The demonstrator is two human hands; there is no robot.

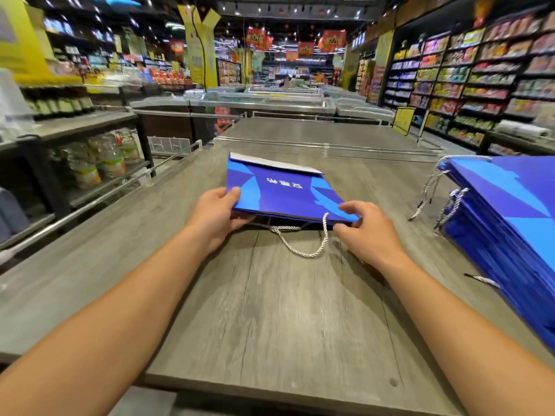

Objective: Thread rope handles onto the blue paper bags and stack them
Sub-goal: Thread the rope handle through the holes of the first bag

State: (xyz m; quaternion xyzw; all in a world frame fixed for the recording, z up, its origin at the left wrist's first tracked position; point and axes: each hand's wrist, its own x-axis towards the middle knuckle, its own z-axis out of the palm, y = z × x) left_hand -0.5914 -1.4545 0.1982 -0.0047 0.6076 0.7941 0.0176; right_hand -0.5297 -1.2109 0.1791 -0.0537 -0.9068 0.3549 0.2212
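Observation:
A flat blue paper bag (279, 187) with white lettering lies tilted above the grey wooden table (270, 310), its open edge toward me. My left hand (216, 217) grips the bag's near left corner, thumb on top. My right hand (365, 232) pinches the near right corner. A white twisted rope handle (303, 246) hangs in a loop from the bag's near edge onto the table. At the right stands a stack of blue bags (507, 223) with rope handles (429, 190) dangling off its left side.
A loose rope end (483, 280) pokes out from the stack's near side. Metal rails (99, 199) border the table on the left, with shelves of jars beyond. Freezer chests and store shelving fill the background.

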